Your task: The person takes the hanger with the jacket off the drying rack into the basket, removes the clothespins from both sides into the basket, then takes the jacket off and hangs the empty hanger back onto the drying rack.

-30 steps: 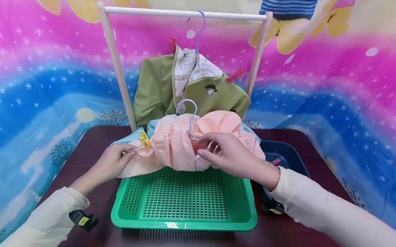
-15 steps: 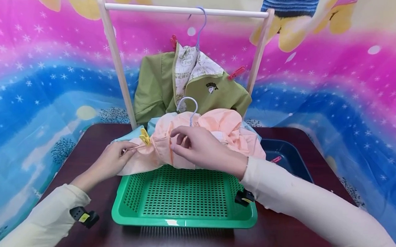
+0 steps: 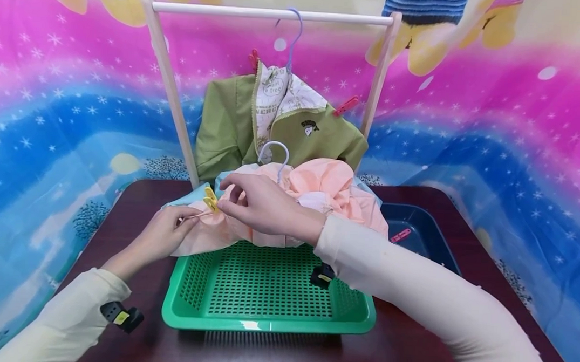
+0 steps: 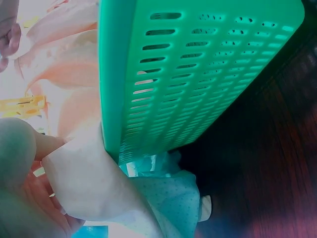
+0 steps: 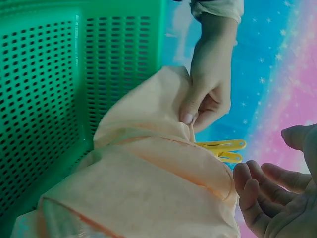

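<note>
A peach garment (image 3: 319, 190) on a pale blue hanger (image 3: 277, 158) lies heaped over the far rim of a green basket (image 3: 264, 324). A yellow clothespin (image 3: 212, 200) is clipped at its left shoulder. My left hand (image 3: 168, 236) pinches the garment's left edge (image 5: 148, 106) just below the pin. My right hand (image 3: 260, 204) reaches across, fingers loosely spread, right beside the yellow clothespin (image 5: 222, 149) and apart from it; it holds nothing.
Behind stands a wooden rack (image 3: 273, 13) with a green jacket (image 3: 234, 130) hung on a hanger and pink pins (image 3: 345, 107) on it. A dark blue tray (image 3: 421, 232) with a pink pin (image 3: 400, 235) sits at the right on the brown table (image 3: 409, 343).
My right hand has moved left across the peach garment, from its middle to beside the yellow clothespin. My left hand kept its pinch on the edge.
</note>
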`<state>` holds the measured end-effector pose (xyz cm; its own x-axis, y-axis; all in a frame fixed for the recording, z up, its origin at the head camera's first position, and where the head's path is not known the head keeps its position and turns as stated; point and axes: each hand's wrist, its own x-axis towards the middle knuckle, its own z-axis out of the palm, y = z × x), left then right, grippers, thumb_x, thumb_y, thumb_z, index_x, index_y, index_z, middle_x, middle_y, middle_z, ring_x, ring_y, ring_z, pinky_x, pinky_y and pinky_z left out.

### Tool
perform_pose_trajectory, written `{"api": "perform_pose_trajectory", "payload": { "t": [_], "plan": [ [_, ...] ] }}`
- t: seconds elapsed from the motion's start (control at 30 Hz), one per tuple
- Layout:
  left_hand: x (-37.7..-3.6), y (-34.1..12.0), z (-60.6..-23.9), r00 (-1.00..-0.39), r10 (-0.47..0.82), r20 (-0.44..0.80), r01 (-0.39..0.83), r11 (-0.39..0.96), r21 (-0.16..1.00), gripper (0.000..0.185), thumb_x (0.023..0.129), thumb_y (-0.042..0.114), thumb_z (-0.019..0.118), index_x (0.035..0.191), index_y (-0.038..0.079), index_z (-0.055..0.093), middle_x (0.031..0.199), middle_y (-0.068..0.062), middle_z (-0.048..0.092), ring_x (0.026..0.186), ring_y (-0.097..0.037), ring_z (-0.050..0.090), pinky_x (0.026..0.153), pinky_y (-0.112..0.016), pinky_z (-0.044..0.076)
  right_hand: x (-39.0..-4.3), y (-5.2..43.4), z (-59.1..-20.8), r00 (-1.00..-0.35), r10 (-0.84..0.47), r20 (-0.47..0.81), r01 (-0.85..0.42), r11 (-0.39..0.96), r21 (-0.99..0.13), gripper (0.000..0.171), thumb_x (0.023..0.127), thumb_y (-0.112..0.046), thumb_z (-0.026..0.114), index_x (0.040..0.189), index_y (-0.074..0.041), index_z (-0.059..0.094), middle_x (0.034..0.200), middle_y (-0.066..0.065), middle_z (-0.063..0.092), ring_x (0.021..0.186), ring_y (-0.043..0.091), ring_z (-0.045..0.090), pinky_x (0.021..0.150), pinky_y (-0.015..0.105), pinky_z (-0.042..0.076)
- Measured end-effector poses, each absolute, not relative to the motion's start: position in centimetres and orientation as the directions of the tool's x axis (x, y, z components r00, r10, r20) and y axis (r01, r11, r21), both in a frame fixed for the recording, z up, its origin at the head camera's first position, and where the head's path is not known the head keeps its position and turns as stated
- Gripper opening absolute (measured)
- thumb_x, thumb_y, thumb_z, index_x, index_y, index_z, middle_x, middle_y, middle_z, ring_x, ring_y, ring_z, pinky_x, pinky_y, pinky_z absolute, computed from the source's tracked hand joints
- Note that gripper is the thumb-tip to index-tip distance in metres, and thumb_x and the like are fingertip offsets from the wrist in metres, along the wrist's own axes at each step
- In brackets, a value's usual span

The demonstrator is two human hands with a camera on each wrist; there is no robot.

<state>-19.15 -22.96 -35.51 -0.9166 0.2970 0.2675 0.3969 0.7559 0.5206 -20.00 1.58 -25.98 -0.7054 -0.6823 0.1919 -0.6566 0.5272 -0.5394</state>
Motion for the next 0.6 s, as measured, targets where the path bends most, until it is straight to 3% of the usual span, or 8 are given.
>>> {"api": "perform_pose_trajectory", "payload": {
  "t": [0.23, 0.37, 0.6],
  "plan": [
    [-19.1, -23.2, -35.6, -0.916, 0.304, 0.263, 0.401, 0.737, 0.545, 0.022, 0.101, 0.004, 0.057, 0.113, 0.001, 0.075, 0.111, -0.021, 0.075, 0.093, -0.032, 0.071, 0.074, -0.041, 0.055, -20.8, -0.2, -25.9, -0.721, -0.682, 0.125, -0.632, 0.573, -0.522, 0.045, 0.101, -0.031, 0.062, 0.138, -0.007, 0.056, 0.098, 0.002, 0.072, 0.079, 0.01, 0.066, 0.073, 0.02, 0.051],
    [-19.1, -23.1, -35.6, -0.913, 0.313, 0.263, 0.407, 0.748, 0.524, 0.022, 0.101, 0.003, 0.058, 0.115, 0.0, 0.074, 0.111, -0.02, 0.075, 0.096, -0.034, 0.071, 0.076, -0.045, 0.056, -20.9, -1.0, -26.1, -0.73, -0.678, 0.086, -0.624, 0.609, -0.49, 0.055, 0.102, -0.034, 0.061, 0.148, -0.008, 0.049, 0.097, 0.0, 0.072, 0.08, 0.008, 0.065, 0.074, 0.019, 0.051],
    [-19.2, -23.1, -35.6, -0.904, 0.327, 0.277, 0.425, 0.761, 0.49, 0.021, 0.1, 0.002, 0.059, 0.114, -0.001, 0.074, 0.108, -0.019, 0.075, 0.093, -0.032, 0.071, 0.074, -0.045, 0.056, -21.1, -2.2, -25.9, -0.737, -0.675, 0.028, -0.62, 0.66, -0.425, 0.059, 0.102, -0.037, 0.061, 0.15, -0.006, 0.046, 0.067, -0.004, 0.06, 0.053, 0.006, 0.05, 0.054, 0.02, 0.04]
  ]
}}
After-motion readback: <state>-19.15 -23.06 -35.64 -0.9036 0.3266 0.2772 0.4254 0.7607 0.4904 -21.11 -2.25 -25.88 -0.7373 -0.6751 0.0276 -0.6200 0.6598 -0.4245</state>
